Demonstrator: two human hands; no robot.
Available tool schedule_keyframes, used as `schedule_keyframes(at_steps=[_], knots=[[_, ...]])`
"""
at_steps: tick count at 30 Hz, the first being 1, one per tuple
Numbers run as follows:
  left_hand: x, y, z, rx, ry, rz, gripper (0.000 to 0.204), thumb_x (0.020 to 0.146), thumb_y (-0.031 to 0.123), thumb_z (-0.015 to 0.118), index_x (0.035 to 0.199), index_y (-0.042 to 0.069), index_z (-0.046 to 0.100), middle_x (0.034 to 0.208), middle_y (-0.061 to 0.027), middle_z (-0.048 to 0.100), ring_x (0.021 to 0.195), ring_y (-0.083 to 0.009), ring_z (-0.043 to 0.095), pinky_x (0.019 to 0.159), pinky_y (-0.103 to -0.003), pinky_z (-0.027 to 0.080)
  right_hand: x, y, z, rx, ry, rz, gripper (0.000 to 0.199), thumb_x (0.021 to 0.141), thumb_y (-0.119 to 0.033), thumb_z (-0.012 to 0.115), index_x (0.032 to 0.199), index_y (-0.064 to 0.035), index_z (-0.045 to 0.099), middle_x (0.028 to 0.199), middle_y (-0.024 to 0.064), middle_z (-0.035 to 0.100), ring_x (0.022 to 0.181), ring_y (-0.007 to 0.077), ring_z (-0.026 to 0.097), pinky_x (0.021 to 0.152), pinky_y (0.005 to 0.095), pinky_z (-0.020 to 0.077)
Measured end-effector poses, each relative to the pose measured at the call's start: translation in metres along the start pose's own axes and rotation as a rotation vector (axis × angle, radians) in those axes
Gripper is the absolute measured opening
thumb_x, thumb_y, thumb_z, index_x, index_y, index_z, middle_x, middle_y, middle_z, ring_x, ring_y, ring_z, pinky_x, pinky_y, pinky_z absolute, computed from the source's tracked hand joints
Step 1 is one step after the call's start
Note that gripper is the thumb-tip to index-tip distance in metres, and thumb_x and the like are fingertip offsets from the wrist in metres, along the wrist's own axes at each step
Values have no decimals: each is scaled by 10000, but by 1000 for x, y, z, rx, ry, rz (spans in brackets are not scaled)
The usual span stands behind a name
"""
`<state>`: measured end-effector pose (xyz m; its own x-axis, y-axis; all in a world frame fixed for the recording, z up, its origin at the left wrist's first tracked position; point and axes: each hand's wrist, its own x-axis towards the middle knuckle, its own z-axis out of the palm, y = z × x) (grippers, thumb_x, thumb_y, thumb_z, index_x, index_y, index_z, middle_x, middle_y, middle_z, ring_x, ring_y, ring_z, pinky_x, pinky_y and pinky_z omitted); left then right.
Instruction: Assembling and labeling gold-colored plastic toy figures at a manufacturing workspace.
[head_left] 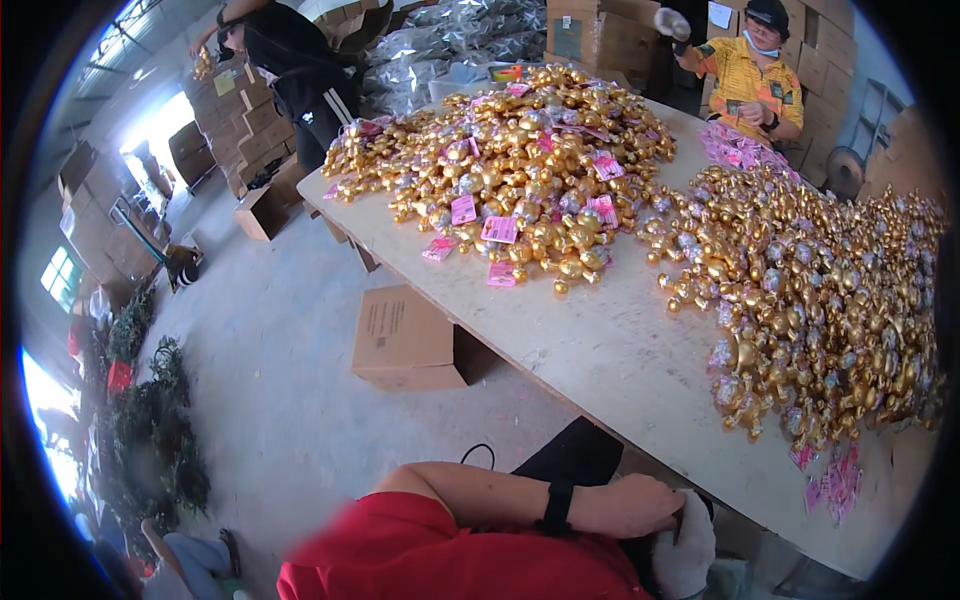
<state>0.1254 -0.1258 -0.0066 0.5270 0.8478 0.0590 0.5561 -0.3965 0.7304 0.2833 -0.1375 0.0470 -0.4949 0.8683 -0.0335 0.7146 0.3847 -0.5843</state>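
Observation:
My left hand (pixel 632 504), bare and with a black band (pixel 556 507) round its wrist, is held in front of my red shirt near the table's edge. Its fingers are curled closed against the edge of a white glove (pixel 690 545). The glove seems to be on my right hand, whose fingers are hidden, so its grip does not show. On the table (pixel 520 325), beyond both hands, lie two big heaps of shiny gold ornaments, a far heap (pixel 560 190) and a right heap (pixel 800 300). Pink cards (pixel 500 229) are scattered on the far heap.
A cardboard box (pixel 405 335) stands on the floor by the table. Across the table a person in a yellow shirt (pixel 765 85) holds up one gloved hand. Another person in black (pixel 285 60) bends beside stacked cartons (pixel 240 120). Dark green foliage (pixel 155 430) lies at left.

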Motion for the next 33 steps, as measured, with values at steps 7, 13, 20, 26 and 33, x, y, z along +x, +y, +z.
schedule_keyframes(at_steps=[7,13,20,26,33], knots=[[-3,-3,-4,13,-56,-15,367,890,374,579,849,11,617,794,-181,649,747,-390,639,665,-476,514,-13,32,17,-41,105,-195,307,806,-56,578,1112,-30,592,1011,190,628,917,383,604,810,440,487],[-5,-4,-15,-5,-113,-37,404,880,439,585,814,44,636,738,-200,636,750,-384,640,656,-466,509,-10,19,12,26,61,-142,175,782,-151,643,929,-65,602,848,173,610,813,398,600,688,475,481],[3,-7,-15,-314,-222,15,386,879,379,632,763,11,603,674,-178,593,615,-313,605,585,-399,460,-17,33,5,63,53,-262,183,798,-254,664,879,-98,612,804,132,605,769,349,593,702,443,470],[12,1,-34,-499,-453,-185,314,923,317,603,856,11,615,686,-77,602,631,-128,556,597,-305,454,-13,48,-6,202,-54,-253,197,860,-250,582,763,-79,592,712,140,581,706,350,586,636,439,460],[69,-5,-88,-9,-64,-158,236,841,206,665,1000,35,635,911,-130,637,842,-232,621,755,-333,491,-34,75,-8,524,84,90,149,810,-121,660,912,-13,655,812,148,633,746,298,629,679,366,505]])
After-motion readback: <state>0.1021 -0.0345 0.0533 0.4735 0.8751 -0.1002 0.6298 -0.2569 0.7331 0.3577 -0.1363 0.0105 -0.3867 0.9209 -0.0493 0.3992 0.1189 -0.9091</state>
